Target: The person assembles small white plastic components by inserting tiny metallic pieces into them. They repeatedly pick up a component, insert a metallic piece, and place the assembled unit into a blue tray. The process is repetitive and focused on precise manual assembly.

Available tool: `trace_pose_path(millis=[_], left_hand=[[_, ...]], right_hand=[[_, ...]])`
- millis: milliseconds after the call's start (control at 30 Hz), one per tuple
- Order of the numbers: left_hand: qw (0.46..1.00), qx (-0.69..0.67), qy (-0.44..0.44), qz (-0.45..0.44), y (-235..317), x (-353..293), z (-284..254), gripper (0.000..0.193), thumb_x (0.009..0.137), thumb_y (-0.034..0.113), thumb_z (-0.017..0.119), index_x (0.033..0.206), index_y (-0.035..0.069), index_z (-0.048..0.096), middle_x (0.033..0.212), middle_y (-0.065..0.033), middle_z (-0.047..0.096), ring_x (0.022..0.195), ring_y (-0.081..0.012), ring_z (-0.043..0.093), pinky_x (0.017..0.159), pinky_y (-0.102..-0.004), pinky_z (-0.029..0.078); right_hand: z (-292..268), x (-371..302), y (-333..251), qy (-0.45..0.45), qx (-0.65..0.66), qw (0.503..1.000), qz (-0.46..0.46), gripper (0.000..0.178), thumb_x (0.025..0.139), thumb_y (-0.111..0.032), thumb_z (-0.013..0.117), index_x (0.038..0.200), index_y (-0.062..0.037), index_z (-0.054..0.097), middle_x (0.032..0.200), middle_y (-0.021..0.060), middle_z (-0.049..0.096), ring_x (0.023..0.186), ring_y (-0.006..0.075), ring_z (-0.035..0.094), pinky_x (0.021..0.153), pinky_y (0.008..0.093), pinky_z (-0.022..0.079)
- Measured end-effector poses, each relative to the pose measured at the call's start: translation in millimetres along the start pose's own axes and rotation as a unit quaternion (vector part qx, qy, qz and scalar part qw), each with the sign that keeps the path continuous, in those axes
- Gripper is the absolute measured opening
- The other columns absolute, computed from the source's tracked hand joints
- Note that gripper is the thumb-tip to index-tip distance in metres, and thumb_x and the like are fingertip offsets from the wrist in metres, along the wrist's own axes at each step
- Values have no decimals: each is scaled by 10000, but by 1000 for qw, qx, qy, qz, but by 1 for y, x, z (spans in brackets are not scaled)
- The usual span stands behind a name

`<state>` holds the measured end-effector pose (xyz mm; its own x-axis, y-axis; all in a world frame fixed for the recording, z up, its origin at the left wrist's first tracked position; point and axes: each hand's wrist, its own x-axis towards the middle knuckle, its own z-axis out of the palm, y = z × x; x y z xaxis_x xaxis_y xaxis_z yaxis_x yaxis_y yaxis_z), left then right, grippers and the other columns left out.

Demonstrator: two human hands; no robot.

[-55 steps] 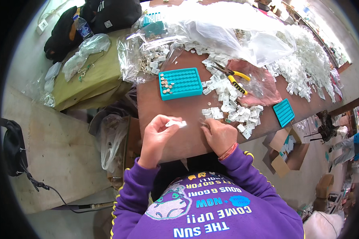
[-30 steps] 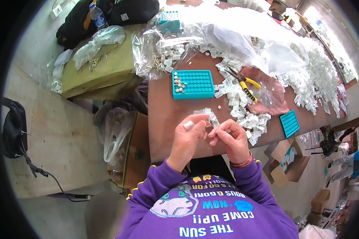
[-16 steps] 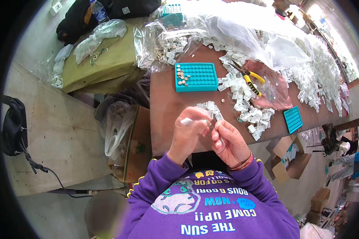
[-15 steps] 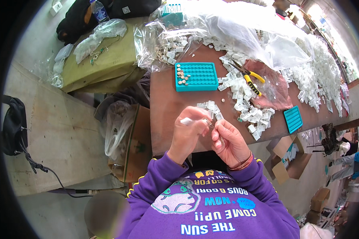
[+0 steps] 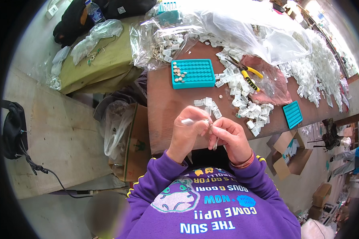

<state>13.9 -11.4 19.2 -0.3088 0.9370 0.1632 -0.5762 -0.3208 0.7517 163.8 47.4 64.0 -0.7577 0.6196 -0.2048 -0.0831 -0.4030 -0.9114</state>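
Over the near edge of the table, my two hands meet at the fingertips. My left hand [image 5: 183,137] is closed, a small white plastic piece [image 5: 187,121] tucked in its curled fingers. Its thumb and forefinger pinch something tiny that I cannot make out. My right hand [image 5: 232,139] is closed too, its fingertips against the left ones, with a slim shiny metal piece [image 5: 215,144] sticking out below the fingers; its kind is unclear. Just beyond the hands lie several small clear plastic boxes [image 5: 208,102]. A teal tray [image 5: 199,84] farther off holds small round pieces [image 5: 177,72] in its left part.
Yellow-and-black pliers [image 5: 249,79] lie on a pink cloth [image 5: 275,89] beside heaped clear boxes [image 5: 257,113]. A smaller teal tray [image 5: 292,114] sits at the table's right edge. Clear plastic sheeting [image 5: 243,36] covers the back. Open cardboard boxes [image 5: 303,161] stand on the floor.
The right fingers have shifted and closed in on the left fingertips, and the metal piece now shows below them. The whole view has moved slightly.
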Motion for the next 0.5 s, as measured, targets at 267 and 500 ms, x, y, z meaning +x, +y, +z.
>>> trace_pose_path(millis=[267, 500], left_hand=[[999, -17, 42, 7, -2, -4, 4, 160, 854, 66, 714, 924, 49, 571, 939, -58, 614, 709, -78, 534, 635, -211, 446], [990, -51, 105, -74, -5, -11, 19, 190, 867, 109, 713, 964, 54, 559, 1008, -58, 596, 810, -81, 542, 717, -227, 447]], right_hand=[[5, 2, -7, 150, -362, 874, -288, 158, 815, -73, 690, 962, -35, 644, 908, 84, 650, 752, 178, 633, 631, 276, 495], [7, 7, 0, 152, -493, 772, -372, 239, 735, 31, 697, 957, -47, 654, 840, 92, 641, 711, 250, 656, 611, 317, 518]])
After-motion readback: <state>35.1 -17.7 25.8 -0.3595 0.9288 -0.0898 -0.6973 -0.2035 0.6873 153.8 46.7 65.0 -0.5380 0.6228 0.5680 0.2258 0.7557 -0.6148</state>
